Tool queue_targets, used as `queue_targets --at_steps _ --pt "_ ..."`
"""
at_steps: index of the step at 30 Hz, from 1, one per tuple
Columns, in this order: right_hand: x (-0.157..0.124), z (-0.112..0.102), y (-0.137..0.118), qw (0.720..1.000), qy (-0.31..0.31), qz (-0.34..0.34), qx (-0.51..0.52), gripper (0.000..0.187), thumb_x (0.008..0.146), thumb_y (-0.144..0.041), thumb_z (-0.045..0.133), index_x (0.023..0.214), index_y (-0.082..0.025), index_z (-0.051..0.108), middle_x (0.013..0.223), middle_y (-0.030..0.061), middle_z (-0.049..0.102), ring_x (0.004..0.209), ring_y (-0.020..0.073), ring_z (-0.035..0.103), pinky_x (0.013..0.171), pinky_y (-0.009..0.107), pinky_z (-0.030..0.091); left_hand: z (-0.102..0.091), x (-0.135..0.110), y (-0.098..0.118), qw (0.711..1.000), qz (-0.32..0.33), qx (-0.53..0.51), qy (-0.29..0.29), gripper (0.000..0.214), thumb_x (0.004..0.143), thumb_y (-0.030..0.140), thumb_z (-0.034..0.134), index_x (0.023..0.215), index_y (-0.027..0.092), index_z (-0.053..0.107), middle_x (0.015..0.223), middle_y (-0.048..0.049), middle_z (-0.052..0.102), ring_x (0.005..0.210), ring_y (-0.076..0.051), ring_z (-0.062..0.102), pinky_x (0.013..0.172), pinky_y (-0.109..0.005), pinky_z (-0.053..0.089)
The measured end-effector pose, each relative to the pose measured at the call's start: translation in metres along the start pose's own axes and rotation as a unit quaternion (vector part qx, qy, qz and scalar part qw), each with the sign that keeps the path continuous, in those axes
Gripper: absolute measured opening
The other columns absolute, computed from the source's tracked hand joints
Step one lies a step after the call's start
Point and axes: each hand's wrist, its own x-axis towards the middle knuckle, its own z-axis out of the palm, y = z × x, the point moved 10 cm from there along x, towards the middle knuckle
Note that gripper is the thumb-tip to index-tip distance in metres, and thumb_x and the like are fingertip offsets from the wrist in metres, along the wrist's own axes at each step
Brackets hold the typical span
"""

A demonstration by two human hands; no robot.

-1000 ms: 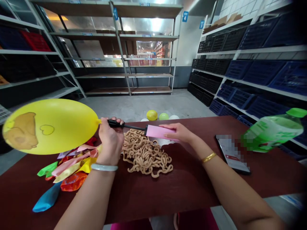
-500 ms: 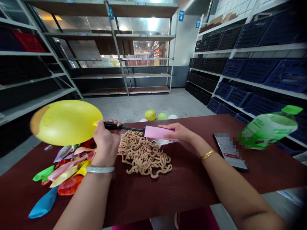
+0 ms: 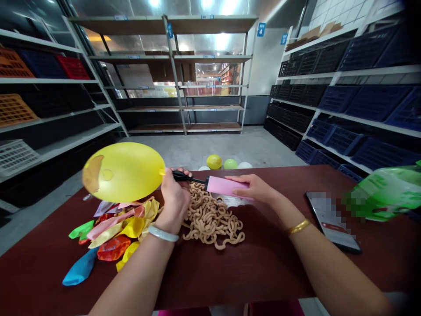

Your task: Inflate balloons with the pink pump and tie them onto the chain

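A yellow inflated balloon (image 3: 131, 171) points left, its neck pinched at my left hand (image 3: 176, 193). That hand is closed around the balloon's neck and the black handle end of a hand pump (image 3: 222, 186). My right hand (image 3: 255, 188) grips the pump's pink barrel from the right, and a short stretch of black rod shows between the hands. Under the pump lies a heap of beige, curly, rope-like pieces (image 3: 213, 219). Left of my left wrist are several limp balloons (image 3: 113, 248) in red, yellow, pink, green and blue.
A phone (image 3: 333, 224) and a green-tinted plastic bottle (image 3: 384, 193) are on the right of the dark red table (image 3: 263, 263). Several inflated balloons (image 3: 214, 161) show beyond its far edge. Shelving racks (image 3: 210, 107) and blue crates (image 3: 368, 103) surround the room.
The view has turned left, so everything sits farther right in it. Less of the pump's black rod shows, with the pink barrel and black handle closer together. Both hands keep their hold.
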Motion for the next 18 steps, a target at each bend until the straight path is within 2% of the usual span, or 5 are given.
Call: queue_targets --at_steps 4,8,10,13,18 --pt "0.003 0.016 -0.009 1.000 0.026 -0.013 0.012 0.061 0.081 -0.042 0.071 0.138 -0.023 0.057 0.134 0.0075 0.064 0.120 0.0299 0.061 0.107 0.048 0.043 0.009 -0.016 -0.019 0.999 -0.024 0.000 -0.026 0.021 0.089 0.036 0.061 0.085 0.020 0.049 0.070 0.0003 0.057 0.062 -0.014 0.059 0.065 -0.030 0.050" --pt "0.005 0.017 -0.003 1.000 0.012 -0.010 0.014 0.063 0.080 -0.042 0.073 0.139 -0.024 0.057 0.137 0.0076 0.062 0.123 0.0299 0.058 0.110 0.049 0.041 0.004 -0.010 -0.019 0.999 -0.043 0.009 -0.013 0.022 0.089 0.036 0.061 0.082 0.019 0.048 0.068 -0.0004 0.057 0.061 -0.016 0.059 0.064 -0.032 0.051" --pt "0.004 0.011 0.005 1.000 -0.014 0.006 0.018 0.063 0.081 -0.043 0.072 0.139 -0.025 0.056 0.135 0.0071 0.063 0.118 0.0292 0.061 0.105 0.048 0.045 -0.001 -0.001 -0.008 0.999 -0.040 0.015 -0.001 0.021 0.090 0.035 0.059 0.082 0.019 0.049 0.068 -0.0007 0.057 0.060 -0.016 0.059 0.063 -0.032 0.050" --pt "-0.001 -0.002 0.020 0.997 -0.051 0.044 0.035 0.062 0.082 -0.045 0.071 0.140 -0.027 0.055 0.131 0.0064 0.066 0.097 0.0240 0.068 0.085 0.039 0.056 -0.008 0.016 0.017 1.000 -0.013 0.011 0.015 0.019 0.092 0.035 0.055 0.082 0.020 0.049 0.067 0.0000 0.056 0.059 -0.016 0.058 0.062 -0.031 0.050" --pt "-0.010 -0.011 0.037 0.987 -0.081 0.099 0.096 0.067 0.083 -0.044 0.070 0.143 -0.022 0.052 0.104 0.0073 0.075 0.063 0.0133 0.064 0.057 0.025 0.053 -0.022 0.036 0.047 0.999 0.019 0.005 0.041 0.018 0.092 0.032 0.053 0.079 0.020 0.047 0.065 0.0008 0.054 0.056 -0.015 0.057 0.058 -0.029 0.048"
